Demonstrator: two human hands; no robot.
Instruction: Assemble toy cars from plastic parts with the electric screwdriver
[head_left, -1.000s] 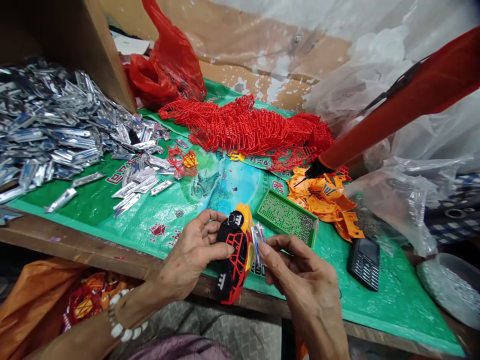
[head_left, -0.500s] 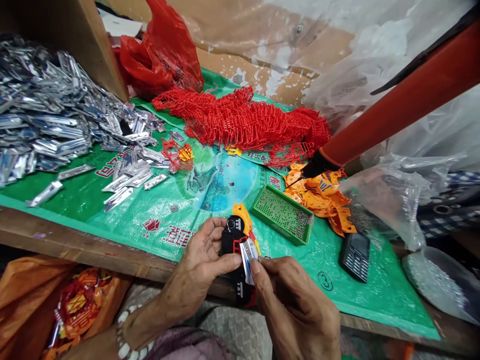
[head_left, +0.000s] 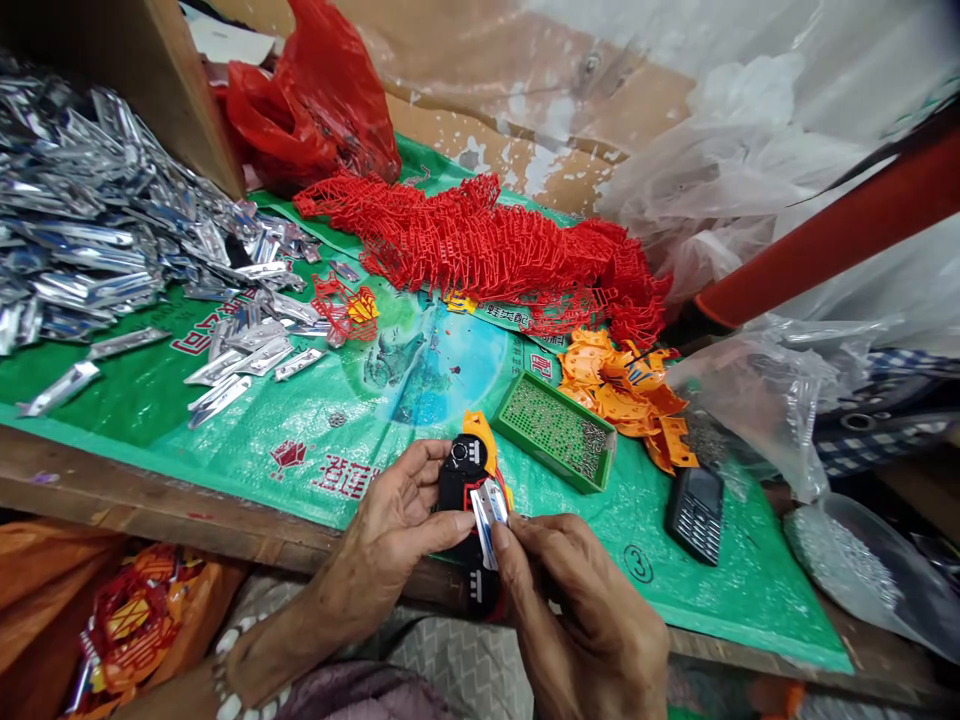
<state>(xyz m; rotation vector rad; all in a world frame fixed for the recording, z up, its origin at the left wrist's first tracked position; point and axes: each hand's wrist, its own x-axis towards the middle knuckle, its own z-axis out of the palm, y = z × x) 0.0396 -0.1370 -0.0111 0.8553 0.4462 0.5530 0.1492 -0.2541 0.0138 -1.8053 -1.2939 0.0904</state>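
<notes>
My left hand (head_left: 390,530) grips a small toy body (head_left: 463,470) of black, red and orange plastic, held upright over the table's front edge. My right hand (head_left: 577,610) pinches a shiny silver strip (head_left: 486,510) and presses it against the toy's side. Both hands are closed and touch each other at the toy. A white bead bracelet sits on my left wrist.
On the green mat (head_left: 285,440): a heap of silver strips (head_left: 97,240) at left, red plastic frames (head_left: 495,250) behind, orange parts (head_left: 622,390), a green tray (head_left: 555,430) of small screws, a black phone (head_left: 694,510). A red bag (head_left: 315,100) and clear bags (head_left: 787,390) lie around.
My right hand has brought the silver strip from beside the toy onto its side. Both hands with the toy have sunk slightly toward me.
</notes>
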